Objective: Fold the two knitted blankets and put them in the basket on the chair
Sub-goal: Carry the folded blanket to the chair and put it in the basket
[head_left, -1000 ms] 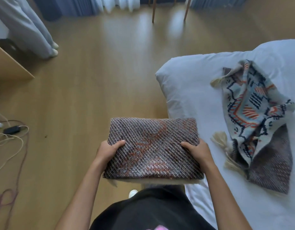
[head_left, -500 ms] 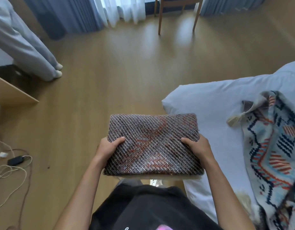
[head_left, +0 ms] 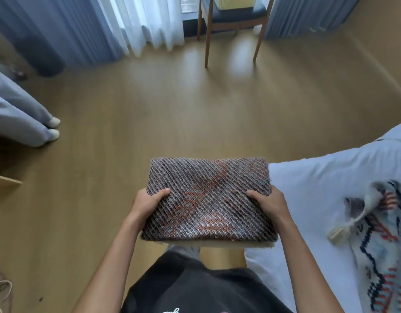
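Chair [head_left: 233, 21] and basket [head_left: 234, 2] have come into view ahead. Left grip [head_left: 147, 204] and right grip [head_left: 269, 206] each clasp a side of the folded blanket [head_left: 208, 199], thumbs on top, over the floor [head_left: 195, 109] beside the bed [head_left: 308, 188].

Left grip [head_left: 147, 203], right grip [head_left: 269, 203]: thumbs uppermost.

The folded blanket [head_left: 208, 199] is seen to be coarse knitted cloth, matt, ribbed diagonally. The second blanket [head_left: 380, 245] is knitted likewise. The floor [head_left: 195, 109] is laid in smooth wood with a soft sheen; the chair [head_left: 234, 25] is framed in wood, the bed [head_left: 308, 188] covered in smooth cloth
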